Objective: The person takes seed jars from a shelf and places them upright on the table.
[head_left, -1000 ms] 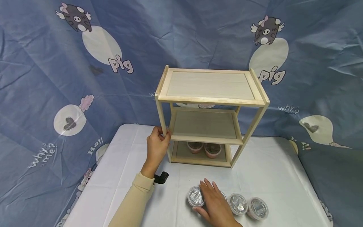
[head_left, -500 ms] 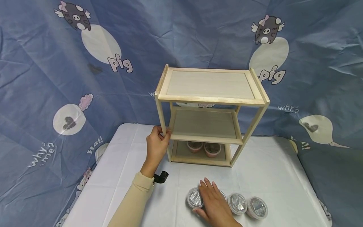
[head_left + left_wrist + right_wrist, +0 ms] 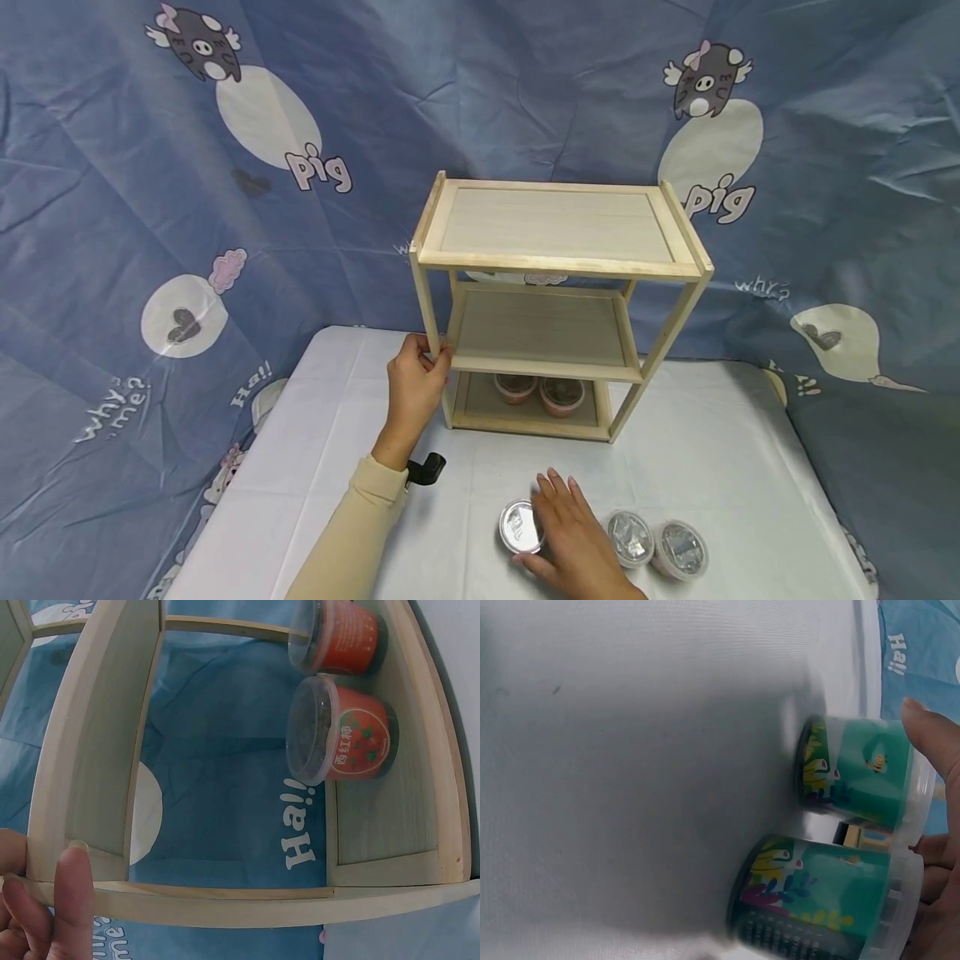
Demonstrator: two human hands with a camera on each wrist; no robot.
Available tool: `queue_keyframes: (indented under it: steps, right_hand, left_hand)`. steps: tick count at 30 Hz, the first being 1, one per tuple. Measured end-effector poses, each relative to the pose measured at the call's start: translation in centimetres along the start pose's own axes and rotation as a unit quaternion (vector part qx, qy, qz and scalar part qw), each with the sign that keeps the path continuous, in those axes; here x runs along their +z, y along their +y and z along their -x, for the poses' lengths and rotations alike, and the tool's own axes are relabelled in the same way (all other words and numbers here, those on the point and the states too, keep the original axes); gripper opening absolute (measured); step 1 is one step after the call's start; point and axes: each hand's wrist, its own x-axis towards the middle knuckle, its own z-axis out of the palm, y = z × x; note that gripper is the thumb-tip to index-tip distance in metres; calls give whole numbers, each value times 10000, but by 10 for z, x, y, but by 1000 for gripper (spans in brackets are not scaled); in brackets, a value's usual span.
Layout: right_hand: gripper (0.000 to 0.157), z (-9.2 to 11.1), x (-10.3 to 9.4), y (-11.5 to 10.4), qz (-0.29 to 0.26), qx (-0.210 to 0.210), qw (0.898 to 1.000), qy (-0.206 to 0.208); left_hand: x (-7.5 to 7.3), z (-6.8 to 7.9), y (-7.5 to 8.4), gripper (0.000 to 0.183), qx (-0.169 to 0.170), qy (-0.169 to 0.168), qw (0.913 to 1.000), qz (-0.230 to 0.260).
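My left hand (image 3: 416,379) grips the front left post of a small three-tier wooden shelf (image 3: 558,229), level with its middle board; its fingertips (image 3: 73,866) also show in the left wrist view. My right hand (image 3: 573,542) reaches over a row of lidded plastic tubs on the table, fingers extended. The leftmost tub (image 3: 517,529) lies between its thumb and forefinger. The right wrist view shows the thumb at the lid of one green-labelled tub (image 3: 870,769) and fingers behind another tub (image 3: 817,896), which the hand hides from the head view.
Two more tubs (image 3: 630,537) stand to the right of my right hand. On the bottom board sit two red-labelled tubs (image 3: 360,735) with clear lids. A white cloth (image 3: 360,367) covers the table, and a blue patterned curtain (image 3: 495,100) hangs behind the shelf.
The leftmost tub has shifted slightly right, and my right hand has moved slightly right, now covering the tub beneath it. My left hand stays on the post.
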Motion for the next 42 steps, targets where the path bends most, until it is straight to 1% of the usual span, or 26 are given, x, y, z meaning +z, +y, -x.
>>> queue_keyframes:
  steps: [7,9,12,16,18,21,25,28,32,34,38,42]
  right_hand:
    - [88,-3,-2,3,-95,-133,9998,138]
    - [88,-3,-2,4,-152,-141,9997,111]
    - [91,-3,-4,5,-229,-91,9997,-38]
    - [105,-6,-8,9,-534,162,9979,-326]
    - [114,-10,-13,12,-650,317,9966,-384]
    - [121,-19,-22,20,-743,511,9953,-346]
    - [125,-33,-37,30,-844,824,9924,-360]
    - [127,-43,-47,39,-964,1136,9878,-454]
    - [128,-57,-56,53,-1136,1383,9822,-572]
    - [127,-62,-56,61,-1253,1466,9791,-644]
    - [124,-71,-50,76,-1375,1621,9749,-661]
    - [124,-80,-47,87,-1355,1635,9756,-563]
  left_hand:
    - [0,0,0,14,-55,-10,10000,51]
    - [0,0,0,14,-71,-38,9999,90]
    - [0,0,0,14,-86,-61,9999,98]
    - [0,0,0,14,-89,-43,9999,80]
    - [0,0,0,14,-82,-35,9999,83]
    - [0,0,1,14,-69,-36,9999,107]
    - [-1,0,1,14,-38,-59,9999,120]
    - [-1,-1,0,13,15,-59,9999,84]
    - [-1,-2,0,13,77,-23,10000,44]
    - [-2,-2,-1,13,75,-9,10000,47]
    - [-1,0,-3,12,33,-18,10000,67]
    - [-1,0,-3,12,41,-45,9999,91]
